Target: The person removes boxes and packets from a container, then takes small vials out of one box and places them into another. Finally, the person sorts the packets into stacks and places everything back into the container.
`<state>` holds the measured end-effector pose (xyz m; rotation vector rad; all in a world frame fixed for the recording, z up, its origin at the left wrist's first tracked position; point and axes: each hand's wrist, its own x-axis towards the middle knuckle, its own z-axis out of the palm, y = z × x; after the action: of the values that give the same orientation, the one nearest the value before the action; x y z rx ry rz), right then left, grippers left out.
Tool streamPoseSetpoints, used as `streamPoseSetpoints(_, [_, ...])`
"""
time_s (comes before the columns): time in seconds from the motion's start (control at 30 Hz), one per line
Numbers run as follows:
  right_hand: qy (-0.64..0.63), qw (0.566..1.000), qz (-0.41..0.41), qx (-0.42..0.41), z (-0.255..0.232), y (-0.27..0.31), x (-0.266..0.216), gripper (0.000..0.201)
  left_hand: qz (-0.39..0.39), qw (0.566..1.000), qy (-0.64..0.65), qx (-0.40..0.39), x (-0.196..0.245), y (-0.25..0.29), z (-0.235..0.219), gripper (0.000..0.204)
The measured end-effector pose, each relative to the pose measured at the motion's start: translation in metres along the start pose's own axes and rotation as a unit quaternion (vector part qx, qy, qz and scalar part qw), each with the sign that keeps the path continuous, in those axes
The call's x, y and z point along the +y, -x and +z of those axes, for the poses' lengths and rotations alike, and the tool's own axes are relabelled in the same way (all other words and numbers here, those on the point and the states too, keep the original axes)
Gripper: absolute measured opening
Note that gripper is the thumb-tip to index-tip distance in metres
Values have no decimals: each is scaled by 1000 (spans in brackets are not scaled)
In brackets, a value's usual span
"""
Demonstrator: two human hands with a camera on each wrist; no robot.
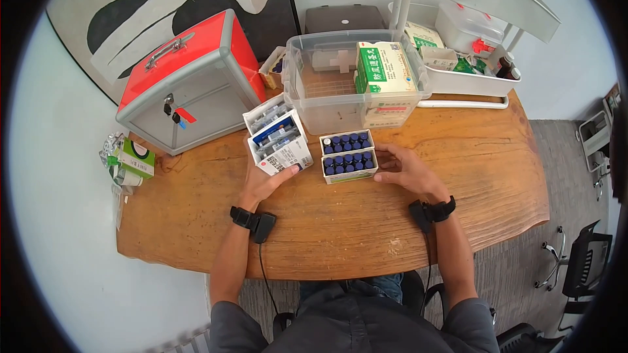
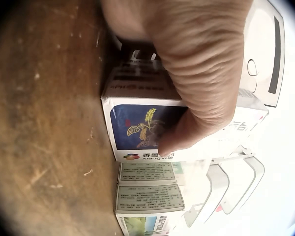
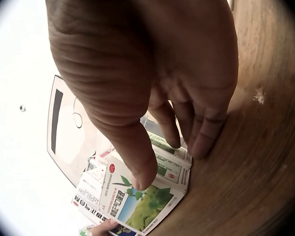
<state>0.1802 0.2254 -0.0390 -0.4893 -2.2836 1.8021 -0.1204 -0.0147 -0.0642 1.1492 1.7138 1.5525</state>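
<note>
My left hand (image 1: 260,182) grips a white box (image 1: 288,159) of wrapped packets, its thumb on the front face; a similar open box (image 1: 267,116) stands just behind. In the left wrist view the thumb presses the box's blue printed panel (image 2: 142,129). Right of it stand two open boxes of blue-capped bottles (image 1: 348,162), side by side. My right hand (image 1: 409,173) is at their right side, fingers extended. The right wrist view shows its thumb on the green-and-white box face (image 3: 137,196), the other fingers along the far side.
A clear plastic bin (image 1: 320,108) with green-and-white boxes stands behind. At the left are a red and silver case (image 1: 190,85) and a small green box (image 1: 137,155). A white tray (image 1: 471,84) of medicines is at the back right.
</note>
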Motion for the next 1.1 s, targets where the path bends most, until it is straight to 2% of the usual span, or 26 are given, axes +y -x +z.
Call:
streamPoseSetpoints(0.07, [-10, 1000, 9, -3, 1, 0, 0, 72, 1, 1000, -20, -4, -1, 1, -1, 96])
streamPoseSetpoints(0.3, [4, 1000, -9, 1, 0, 0, 1, 79, -3, 1000, -20, -13, 4, 14, 8, 95])
streamPoseSetpoints(0.5, [-9, 1000, -4, 3, 0, -1, 3, 81, -16, 998, -38, -57, 14, 22, 14, 78])
streamPoseSetpoints(0.57, [-5, 1000, -5, 5, 0, -1, 3, 81, 3, 996, -55, -66, 14, 25, 17, 71])
streamPoseSetpoints(0.67, [-2, 1000, -9, 0, -2, -2, 3, 81, -23, 996, -54, -72, 20, 30, 20, 70])
streamPoseSetpoints(0.73, [14, 1000, -8, 0, -2, -1, 3, 81, 0, 996, -56, -73, 24, 36, 23, 67])
streamPoseSetpoints(0.87, [8, 1000, -14, 0, -3, -1, 2, 80, -23, 998, -16, -58, 41, 59, 29, 60])
streamPoseSetpoints(0.97, [5, 1000, -20, 5, -2, 0, 4, 79, -70, 997, -17, -43, 47, 80, 29, 70])
streamPoseSetpoints(1.1, [8, 1000, -27, 9, -1, 0, 6, 78, -61, 998, -11, 8, 46, 104, 29, 67])
